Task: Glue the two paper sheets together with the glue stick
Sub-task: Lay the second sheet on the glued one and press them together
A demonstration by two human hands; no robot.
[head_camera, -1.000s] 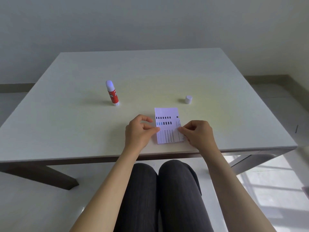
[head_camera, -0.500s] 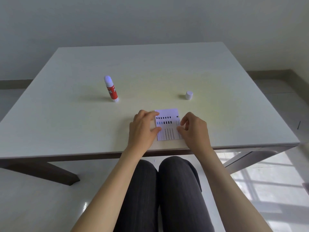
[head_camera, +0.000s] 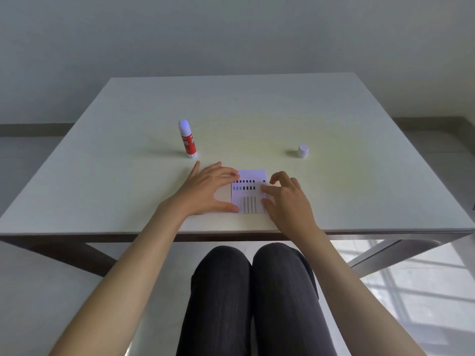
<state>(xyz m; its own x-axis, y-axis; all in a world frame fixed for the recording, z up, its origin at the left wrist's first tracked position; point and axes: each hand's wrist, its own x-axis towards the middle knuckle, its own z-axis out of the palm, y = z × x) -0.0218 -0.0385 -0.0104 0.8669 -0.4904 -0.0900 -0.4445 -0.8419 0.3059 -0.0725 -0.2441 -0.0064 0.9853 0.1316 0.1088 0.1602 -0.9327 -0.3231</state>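
A small white paper sheet [head_camera: 248, 194] printed with black bars lies flat near the table's front edge; a second sheet under it cannot be told apart. My left hand [head_camera: 208, 191] lies spread, its fingertips and thumb pressing on the sheet's left edge. My right hand [head_camera: 285, 201] has its fingers apart, the tips pressing on the sheet's right edge. The red glue stick [head_camera: 188, 140] stands upright and uncapped behind and to the left of my left hand. Its white cap [head_camera: 303, 151] stands apart, behind and to the right.
The pale table [head_camera: 257, 106] ends at a front edge just below my hands. My knees in dark trousers [head_camera: 252, 291] are under it. A wall rises behind the table, and the floor shows at both sides.
Both hands have opened from pinching the sheet's edges to pressing it flat with spread fingers. The view has shifted slightly; the glue stick and cap stay where they were.
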